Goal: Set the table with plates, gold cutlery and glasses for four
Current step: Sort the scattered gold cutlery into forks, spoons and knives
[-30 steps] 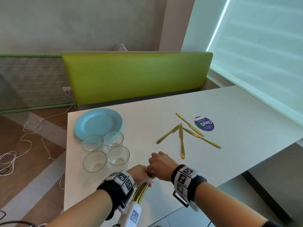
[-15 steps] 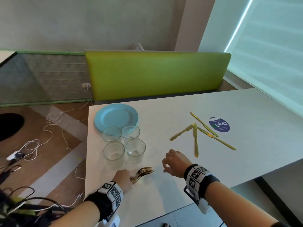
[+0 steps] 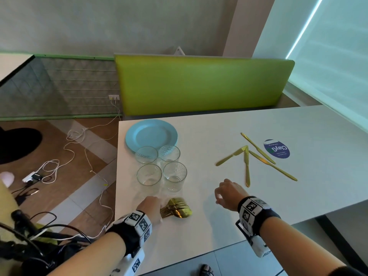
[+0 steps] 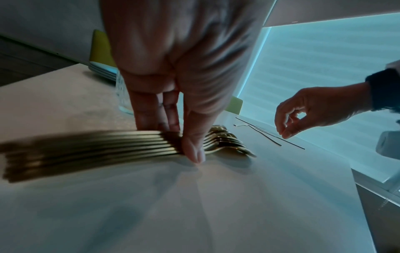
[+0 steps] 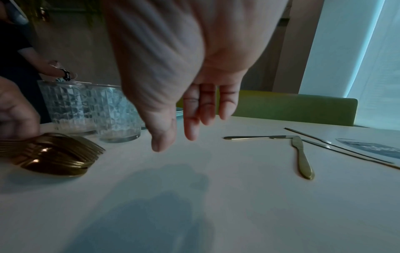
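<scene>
Gold cutlery lies in two groups on the white worktop [image 3: 229, 232]. A nested bundle of forks and spoons [image 3: 176, 208] sits on its side at the near edge, just in front of the four glasses [image 3: 162, 168]. The left hand [image 3: 151, 208] grasps this bundle by the handles: in the left wrist view the thumb [image 4: 193, 145] presses on the near side and the fingers [image 4: 151, 113] on the far side, pinching the stacked handles against the worktop, with the spoon bowls and fork tines sticking out beyond the grip, away from the wrist.

To the right of the bundle, the right hand [image 3: 229, 193] hovers above the worktop, released, fingers loosely curved, holding nothing and touching nothing.

Beyond the right hand, well apart from the bundle, four gold knives [image 3: 256, 159] lie loosely fanned, two of them meeting at their tips. Just right of the knives a round dark blue sticker [image 3: 276, 151] lies flat on the surface.

The four clear, patterned glasses stand upright in a tight square behind the bundle. Directly behind them sits a stack of light blue plates [image 3: 151, 134], near the worktop's far left corner. A green padded bench back [image 3: 199, 84] runs behind the worktop's far edge
</scene>
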`<state>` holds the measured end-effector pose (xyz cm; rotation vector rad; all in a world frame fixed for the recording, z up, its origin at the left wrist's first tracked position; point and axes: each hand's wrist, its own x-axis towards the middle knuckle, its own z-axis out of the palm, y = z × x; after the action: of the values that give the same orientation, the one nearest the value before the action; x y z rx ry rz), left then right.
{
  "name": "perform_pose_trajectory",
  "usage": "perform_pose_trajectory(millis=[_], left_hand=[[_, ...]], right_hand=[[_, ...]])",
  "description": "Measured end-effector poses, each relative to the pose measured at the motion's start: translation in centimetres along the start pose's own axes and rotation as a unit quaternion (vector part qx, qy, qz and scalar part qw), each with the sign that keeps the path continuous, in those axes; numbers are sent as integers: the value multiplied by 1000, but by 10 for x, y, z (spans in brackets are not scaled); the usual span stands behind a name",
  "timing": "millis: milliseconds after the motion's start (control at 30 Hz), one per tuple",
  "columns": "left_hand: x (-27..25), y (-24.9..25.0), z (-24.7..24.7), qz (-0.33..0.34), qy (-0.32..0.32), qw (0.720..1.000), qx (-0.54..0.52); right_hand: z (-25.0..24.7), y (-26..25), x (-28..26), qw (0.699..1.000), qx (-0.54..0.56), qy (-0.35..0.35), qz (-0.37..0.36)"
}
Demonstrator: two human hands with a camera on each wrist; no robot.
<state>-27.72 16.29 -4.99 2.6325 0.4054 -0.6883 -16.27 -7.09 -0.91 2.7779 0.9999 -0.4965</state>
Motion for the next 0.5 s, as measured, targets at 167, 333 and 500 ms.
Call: perform_pose_trajectory(millis=[167, 333, 500], left_hand=[[3, -2, 0, 12, 5, 1000, -6], [1, 4, -1, 23, 0, 1000, 15], [-1, 21, -10, 2, -5, 999, 46]], right_hand=[[-1, 4, 0, 1000, 14, 10, 14], [-4, 10, -2, 999, 20, 14, 31], [-9, 24, -4, 998, 28, 19, 57]])
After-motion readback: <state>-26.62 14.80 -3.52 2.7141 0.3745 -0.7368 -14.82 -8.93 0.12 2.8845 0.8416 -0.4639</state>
